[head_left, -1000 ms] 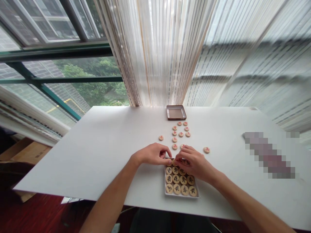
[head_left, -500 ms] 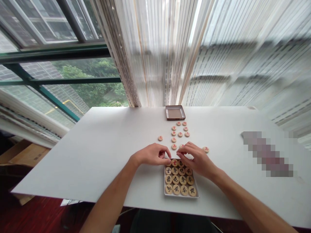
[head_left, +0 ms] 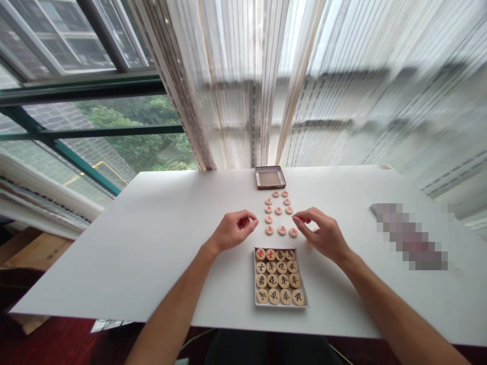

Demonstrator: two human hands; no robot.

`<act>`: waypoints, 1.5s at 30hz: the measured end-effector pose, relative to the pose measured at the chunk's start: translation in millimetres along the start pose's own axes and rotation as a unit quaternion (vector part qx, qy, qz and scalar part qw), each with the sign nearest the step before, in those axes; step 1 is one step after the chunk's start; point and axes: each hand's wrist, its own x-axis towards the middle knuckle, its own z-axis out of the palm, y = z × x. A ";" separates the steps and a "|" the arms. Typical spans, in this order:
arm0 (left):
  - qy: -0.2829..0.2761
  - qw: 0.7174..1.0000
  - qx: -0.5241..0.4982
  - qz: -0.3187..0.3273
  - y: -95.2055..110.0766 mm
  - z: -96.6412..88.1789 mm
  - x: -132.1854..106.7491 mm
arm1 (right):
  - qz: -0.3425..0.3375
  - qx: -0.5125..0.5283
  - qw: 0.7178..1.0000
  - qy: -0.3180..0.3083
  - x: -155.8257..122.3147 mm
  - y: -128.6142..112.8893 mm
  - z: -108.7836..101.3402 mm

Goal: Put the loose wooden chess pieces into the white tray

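My left hand [head_left: 235, 229] hovers over the table left of the loose pieces, thumb and index fingertip pinched together. Anything between those fingertips is hidden. On the other side, my right hand [head_left: 321, 234] is also curled, its fingertips close together beside a red-marked xiangqi piece [head_left: 289, 210]; what they hold, if anything, cannot be made out. A pale piece [head_left: 309, 244] shows partly beneath that hand. Nearer to me lies a shallow white box [head_left: 255, 289], filled in rows with wooden xiangqi pieces, mostly black-marked. At its far left are a red-marked piece [head_left: 261, 254] and another red-marked piece [head_left: 270, 254].
Several red-marked pieces [head_left: 269, 230] lie loose beyond the box. A brown-edged box lid [head_left: 270, 178] rests at the far table edge, its inside facing up. To the right is a blurred-out object [head_left: 409, 235] on the white table [head_left: 152, 238]. Curtains [head_left: 243, 101] hang behind.
Both hands have moved off the box's far edge and apart, farther from me. The left covers where a loose red piece lay; the right is over the loose piece at the right. The box's far row is uncovered.
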 end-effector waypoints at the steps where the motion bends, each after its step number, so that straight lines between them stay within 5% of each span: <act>1: 0.018 1.000 0.011 0.006 -1.4 0.0 0.8 | 0.001 -0.002 1.000 0.008 0.6 1.5 -1.3; 12: 0.124 0.963 0.174 0.166 -11.3 2.8 5.3 | 0.014 -0.044 0.996 0.071 6.5 17.0 -15.5; 32: 0.111 0.953 0.205 0.192 -23.5 5.6 9.4 | 0.085 -0.053 0.994 -0.043 10.6 51.1 -3.8; 45: 0.110 0.964 0.199 0.139 -25.1 3.4 7.9 | 0.008 -0.122 0.981 -0.153 82.9 82.6 18.1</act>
